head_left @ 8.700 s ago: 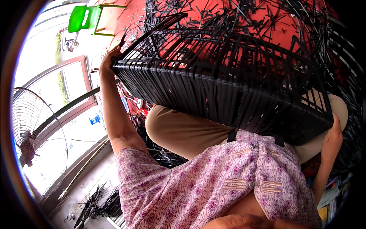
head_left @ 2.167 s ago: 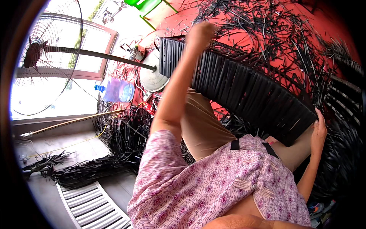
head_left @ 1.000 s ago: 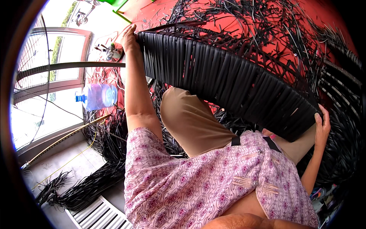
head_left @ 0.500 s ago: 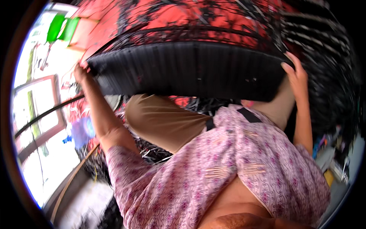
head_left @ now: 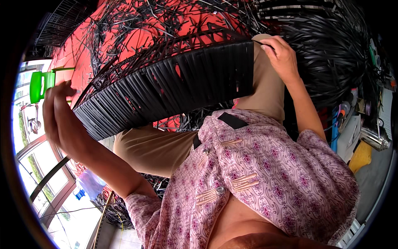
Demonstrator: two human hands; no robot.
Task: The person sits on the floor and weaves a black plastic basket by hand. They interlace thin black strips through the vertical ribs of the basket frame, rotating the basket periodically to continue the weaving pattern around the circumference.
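A long woven piece of flat black strips (head_left: 166, 85), shaped like a basket wall on an openwork frame, lies slanted across my lap. At its right end my right hand (head_left: 282, 58) is closed, thumb and fingers pinching a thin black strip (head_left: 258, 42). My left hand (head_left: 58, 114) is raised over the left end, fingers loosely bent and apart, with nothing visible in them. Part of that end is hidden behind the left hand and forearm. A loose black strip (head_left: 49, 178) runs off to the left beyond my left wrist.
Cut black strips (head_left: 145, 25) litter the red mat (head_left: 124, 39) ahead. A thick bundle of black strips (head_left: 327, 54) lies at the right. Nearby are a yellow cloth-like item (head_left: 360, 157) and a metal flask (head_left: 375, 139). A green chair (head_left: 41, 85) stands at the left.
The woven piece has tilted, its left end lower and nearer me. My left hand has come off that end, moving left and nearer. My right hand has moved left and slightly up.
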